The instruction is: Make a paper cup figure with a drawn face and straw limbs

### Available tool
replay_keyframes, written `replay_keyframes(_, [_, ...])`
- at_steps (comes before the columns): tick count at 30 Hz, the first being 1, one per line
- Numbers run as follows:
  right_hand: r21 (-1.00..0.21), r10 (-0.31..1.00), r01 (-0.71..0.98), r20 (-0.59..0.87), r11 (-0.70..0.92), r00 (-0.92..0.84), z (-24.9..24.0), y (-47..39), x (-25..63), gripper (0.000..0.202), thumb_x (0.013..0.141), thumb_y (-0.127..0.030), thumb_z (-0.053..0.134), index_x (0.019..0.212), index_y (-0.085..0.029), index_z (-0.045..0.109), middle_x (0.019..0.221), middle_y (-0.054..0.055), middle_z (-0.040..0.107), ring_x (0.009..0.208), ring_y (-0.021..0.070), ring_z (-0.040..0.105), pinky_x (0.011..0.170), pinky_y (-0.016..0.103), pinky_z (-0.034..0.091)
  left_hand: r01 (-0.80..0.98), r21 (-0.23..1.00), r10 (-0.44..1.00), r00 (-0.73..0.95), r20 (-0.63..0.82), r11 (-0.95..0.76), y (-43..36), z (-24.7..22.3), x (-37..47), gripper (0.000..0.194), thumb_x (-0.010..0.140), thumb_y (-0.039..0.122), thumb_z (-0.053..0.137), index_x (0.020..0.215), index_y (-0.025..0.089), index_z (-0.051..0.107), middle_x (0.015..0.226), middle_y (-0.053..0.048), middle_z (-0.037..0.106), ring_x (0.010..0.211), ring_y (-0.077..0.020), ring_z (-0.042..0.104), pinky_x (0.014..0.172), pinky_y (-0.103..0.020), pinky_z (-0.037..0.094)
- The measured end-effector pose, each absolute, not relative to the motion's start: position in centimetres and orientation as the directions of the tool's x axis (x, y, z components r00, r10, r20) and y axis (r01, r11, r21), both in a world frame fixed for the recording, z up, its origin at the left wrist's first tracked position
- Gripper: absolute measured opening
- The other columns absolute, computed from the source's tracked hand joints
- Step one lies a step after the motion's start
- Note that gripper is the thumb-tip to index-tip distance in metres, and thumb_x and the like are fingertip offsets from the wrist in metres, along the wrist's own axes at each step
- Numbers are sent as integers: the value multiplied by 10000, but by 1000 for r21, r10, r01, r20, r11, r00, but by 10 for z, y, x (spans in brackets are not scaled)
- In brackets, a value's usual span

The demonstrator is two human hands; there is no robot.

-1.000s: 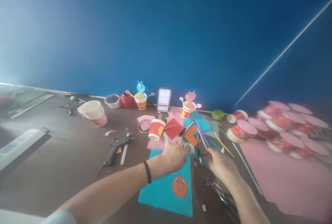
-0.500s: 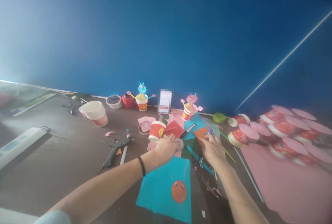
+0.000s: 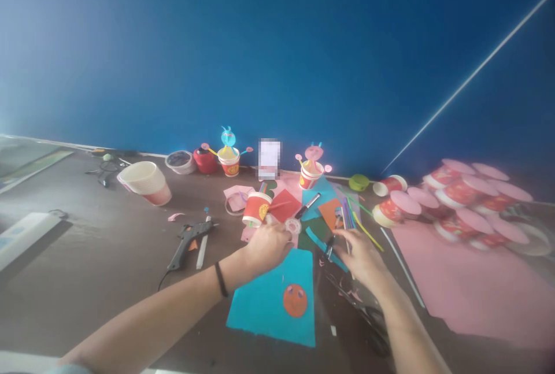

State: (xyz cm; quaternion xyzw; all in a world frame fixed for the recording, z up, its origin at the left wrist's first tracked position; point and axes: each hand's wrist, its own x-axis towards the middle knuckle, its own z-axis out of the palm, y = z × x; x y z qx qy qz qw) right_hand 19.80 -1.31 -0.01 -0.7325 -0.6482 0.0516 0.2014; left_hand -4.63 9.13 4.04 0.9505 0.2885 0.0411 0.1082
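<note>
My left hand [image 3: 269,245] is closed, its fingertips low beside a red-and-white paper cup [image 3: 257,210] and left of a white tape roll [image 3: 293,226]; what it grips, if anything, is hidden. My right hand [image 3: 359,254] reaches to a dark-tipped item on a blue strip [image 3: 318,240], just below a bundle of purple sticks [image 3: 347,214]; its fingers are partly bent, and whether they grip it is unclear. Below the hands, an orange paper circle with eyes [image 3: 295,300] lies on a blue sheet [image 3: 269,310].
A black glue gun [image 3: 186,242] lies to the left, near stacked cups [image 3: 147,182]. Two cup figures [image 3: 229,161] stand by the wall. Scissors [image 3: 368,310] rest below my right hand. Several cups with pink discs [image 3: 470,192] and a pink sheet [image 3: 468,281] are at right.
My right hand has drawn back from the orange paper toward the blue strip. My left hand has moved slightly away from the tape roll, which shows more fully. The view has shifted.
</note>
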Motion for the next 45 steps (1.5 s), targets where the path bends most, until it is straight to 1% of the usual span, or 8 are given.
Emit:
replay_keyframes(11, [-357,983,928,102,-104,150,-25,-21,186,570,655,45,414,1101,-200,672,990,96,599,953,240,529,890,377,435,594,268,604,795,-55,-758,112,29,47,241,751,296,618,849,90,692,929,-198,649,987,-331,569,831,-417,448])
replay_keyframes(18, [-413,964,895,120,-169,238,-21,-18,199,413,673,4,436,942,-154,707,946,116,617,964,260,545,910,406,420,589,555,702,713,-13,-588,129,44,21,133,722,212,551,735,145,665,817,-110,669,830,-259,612,756,-354,447])
replay_keyframes(23, [-521,917,825,178,-220,357,0,-32,199,399,750,-85,441,1073,-188,653,1077,104,625,1023,258,563,913,402,427,471,814,775,631,-41,-340,132,55,-15,147,703,286,566,629,161,591,628,-26,631,633,-159,585,588,-241,427])
replay_keyframes(26, [-672,882,695,132,-256,452,14,-51,174,327,870,-304,435,1124,-196,610,1030,92,675,911,233,638,747,337,509,364,918,827,557,-78,-159,105,49,-30,257,797,373,454,706,156,559,663,-42,640,593,-131,577,550,-223,422])
replay_keyframes(29, [-954,859,116,-190,-276,475,19,-65,136,434,830,-491,528,1139,-197,602,964,85,700,797,223,656,618,298,508,125,980,864,464,-196,155,67,37,-37,264,811,412,467,736,164,519,693,-32,631,573,-99,553,549,-208,400])
replay_keyframes(33, [-971,869,-157,-230,-178,438,15,-61,101,469,758,-521,623,1057,-160,629,835,72,684,664,180,599,564,276,458,-170,850,794,482,-370,499,29,25,-38,236,737,374,635,723,161,534,674,3,597,580,-77,522,560,-193,370])
replay_keyframes(38, [-979,820,-151,-196,-135,537,13,-47,100,322,752,-475,648,627,-190,565,548,-33,527,539,120,471,528,238,378,-201,773,738,509,-442,601,12,17,-41,257,715,372,682,732,152,549,671,-8,591,592,-99,537,526,-205,370])
replay_keyframes(45, [-981,870,-95,-194,-169,454,21,-43,106,320,749,-433,639,571,-190,533,485,-51,495,488,100,429,494,221,328,-12,740,548,680,-487,673,9,16,-55,260,606,306,759,719,123,612,600,-18,599,526,-107,533,529,-225,374])
